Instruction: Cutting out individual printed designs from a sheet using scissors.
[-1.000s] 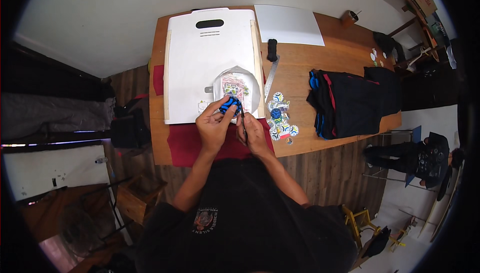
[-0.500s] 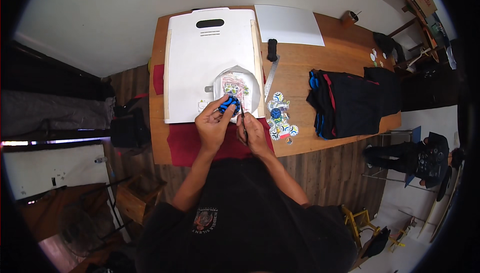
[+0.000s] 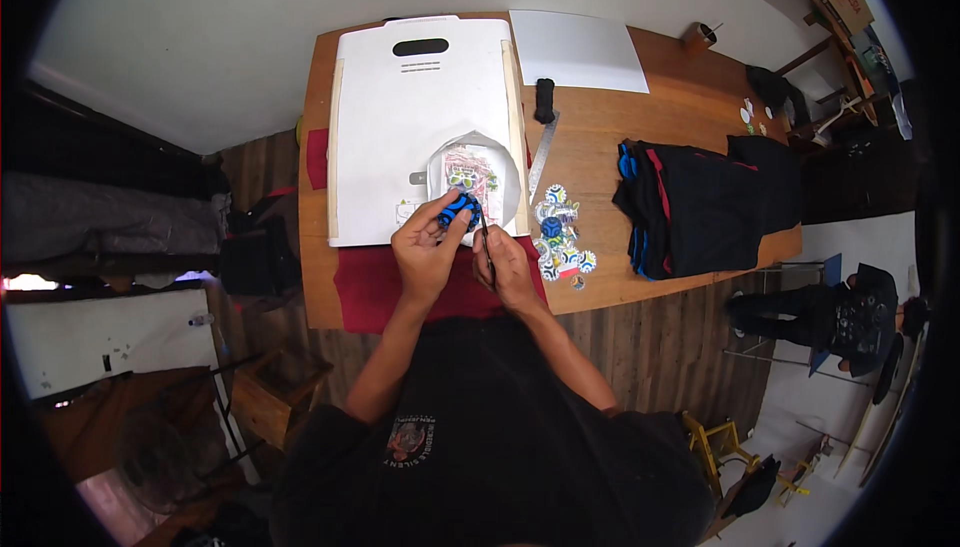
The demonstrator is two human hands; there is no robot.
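Observation:
Between the fingers and thumb of my left hand (image 3: 430, 247) is a round blue-and-black patch (image 3: 458, 209). My right hand (image 3: 512, 269) is closed on dark, slim scissors (image 3: 486, 237), their blades upright along the patch's right edge. Both hands are over the near edge of a white board-like case (image 3: 400, 127). Just beyond them on the case sits a round white-walled container (image 3: 432, 169) holding paper scraps (image 3: 475, 172). A pile of round patterned pieces (image 3: 552, 229) in blue, green and white lies on the table to the right.
The wooden table (image 3: 590, 137) carries folded black garments (image 3: 710, 207), a metal ruler (image 3: 543, 157), a black rolled item (image 3: 544, 100) and a white sheet (image 3: 580, 52). Dark red cloth (image 3: 375, 287) hangs at the near edge. Another person (image 3: 850, 317) is at the far right.
The patch has turned slightly in my left fingers. My right hand and the scissors stay in almost the same place.

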